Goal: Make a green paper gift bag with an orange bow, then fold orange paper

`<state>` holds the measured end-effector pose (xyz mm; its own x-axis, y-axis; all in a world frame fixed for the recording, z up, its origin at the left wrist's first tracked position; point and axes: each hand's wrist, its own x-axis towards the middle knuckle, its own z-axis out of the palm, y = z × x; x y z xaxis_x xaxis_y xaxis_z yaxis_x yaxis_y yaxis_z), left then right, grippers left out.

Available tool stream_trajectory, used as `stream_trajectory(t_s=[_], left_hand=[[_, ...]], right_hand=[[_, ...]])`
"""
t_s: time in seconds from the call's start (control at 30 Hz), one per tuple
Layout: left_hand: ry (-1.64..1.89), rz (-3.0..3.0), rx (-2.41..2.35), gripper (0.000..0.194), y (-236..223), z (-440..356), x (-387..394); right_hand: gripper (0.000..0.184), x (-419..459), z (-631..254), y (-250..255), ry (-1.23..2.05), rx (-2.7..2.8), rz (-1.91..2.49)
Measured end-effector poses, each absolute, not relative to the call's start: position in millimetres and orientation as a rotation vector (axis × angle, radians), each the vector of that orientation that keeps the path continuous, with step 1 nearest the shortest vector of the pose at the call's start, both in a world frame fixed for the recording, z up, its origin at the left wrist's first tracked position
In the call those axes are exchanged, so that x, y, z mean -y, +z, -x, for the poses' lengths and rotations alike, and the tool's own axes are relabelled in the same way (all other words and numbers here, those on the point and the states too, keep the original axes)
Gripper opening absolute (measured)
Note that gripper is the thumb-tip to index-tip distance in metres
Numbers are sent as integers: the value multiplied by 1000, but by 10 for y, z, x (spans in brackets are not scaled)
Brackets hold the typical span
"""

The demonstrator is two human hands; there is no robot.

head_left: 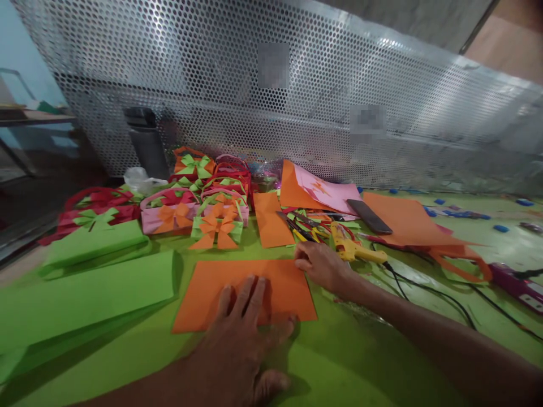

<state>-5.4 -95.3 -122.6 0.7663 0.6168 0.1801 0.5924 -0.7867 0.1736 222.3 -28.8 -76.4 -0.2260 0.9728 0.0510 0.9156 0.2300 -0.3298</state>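
An orange sheet of paper or foam [280, 282] lies flat on the green table in front of me. My left hand [241, 339] rests palm down on its lower part, fingers spread and thumb out to the right. At the sheet's far right corner is my right hand [320, 264], its fingers curled together and pinching the edge. Just beyond my right hand lie a yellow glue gun [356, 246] and scissors [299, 229] among other tools.
Small handbags with bows [216, 226] crowd the back left, beside folded green sheets [97, 294]. More orange sheets [407, 220], a dark phone-like slab [369, 216], cables and a purple power strip [517, 288] lie right. A dark bottle [146, 144] stands before a perforated metal panel [229, 73].
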Motion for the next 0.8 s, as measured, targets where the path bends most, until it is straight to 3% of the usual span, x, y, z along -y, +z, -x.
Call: stream_trajectory(t_s=[0.53, 0.8], left_hand=[[264, -2873, -982, 69, -1159, 46, 943], [239, -2871, -926, 66, -1120, 66, 919]], right_hand=[[8, 221, -2319, -820, 608, 2002, 1541], [17, 232, -2288, -798, 863, 1911, 1431]])
